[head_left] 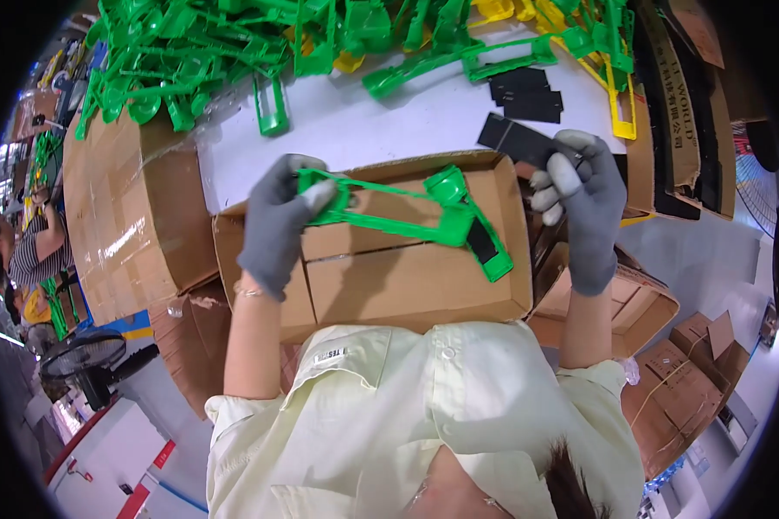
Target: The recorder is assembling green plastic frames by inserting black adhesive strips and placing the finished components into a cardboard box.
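Note:
My gloved left hand (279, 221) is closed on the left end of a green plastic frame (455, 227), thumb on top. The frame is long, with an open middle and an angled arm at its right end; a black strip (481, 242) sits in that arm. Below the frame lies a shallow cardboard box (372, 290). Over the box's right edge, my gloved right hand (590, 203) pinches flat black rectangular pieces (512, 138) between thumb and fingers. How many pieces it holds I cannot tell. More black rectangles (528, 97) lie on the white tabletop beyond.
A heap of green plastic frames (190, 52) covers the far side of the white table (337, 117), with yellow frames (625, 121) at the right. Cardboard cartons (117, 203) stand on the left and right. A black fan (82, 355) and a co-worker (36, 251) are at far left.

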### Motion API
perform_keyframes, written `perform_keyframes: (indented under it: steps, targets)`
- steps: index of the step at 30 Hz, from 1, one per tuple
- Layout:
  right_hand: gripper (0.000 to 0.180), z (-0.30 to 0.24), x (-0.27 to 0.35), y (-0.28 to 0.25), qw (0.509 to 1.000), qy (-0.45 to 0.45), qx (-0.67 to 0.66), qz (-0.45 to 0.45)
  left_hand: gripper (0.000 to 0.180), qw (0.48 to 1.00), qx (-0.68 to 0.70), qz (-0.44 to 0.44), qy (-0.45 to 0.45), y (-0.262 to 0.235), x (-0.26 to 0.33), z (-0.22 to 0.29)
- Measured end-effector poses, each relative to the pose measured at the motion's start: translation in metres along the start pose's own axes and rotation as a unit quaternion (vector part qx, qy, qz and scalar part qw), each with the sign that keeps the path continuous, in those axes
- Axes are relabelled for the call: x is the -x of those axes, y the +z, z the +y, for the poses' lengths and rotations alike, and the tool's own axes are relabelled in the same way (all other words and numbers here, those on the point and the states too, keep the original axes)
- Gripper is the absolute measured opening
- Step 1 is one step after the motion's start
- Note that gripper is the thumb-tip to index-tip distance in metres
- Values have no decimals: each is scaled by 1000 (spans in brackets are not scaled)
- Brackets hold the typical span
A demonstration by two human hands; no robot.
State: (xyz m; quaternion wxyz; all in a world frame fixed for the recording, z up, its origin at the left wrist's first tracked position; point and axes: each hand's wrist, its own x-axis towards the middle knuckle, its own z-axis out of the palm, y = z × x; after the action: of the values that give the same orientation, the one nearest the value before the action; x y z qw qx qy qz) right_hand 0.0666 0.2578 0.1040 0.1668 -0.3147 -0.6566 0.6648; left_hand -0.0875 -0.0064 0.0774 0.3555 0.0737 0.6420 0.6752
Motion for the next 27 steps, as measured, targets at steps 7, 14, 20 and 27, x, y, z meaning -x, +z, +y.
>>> perform_keyframes:
  steps: [7,14,20,27]
  targets:
    - [23,13,31,41,985,23,61,-162,26,984,112,-14,-136,39,14,-21]
    - [21,10,25,35,979,-9,135,-154,30,978,151,-84,-121,31,14,-30]
    - [18,10,24,38,967,-28,187,-174,28,978,146,-85,-119,36,15,-30]
    - [19,33,25,43,931,-170,287,-150,28,985,79,-52,-143,51,18,-24]
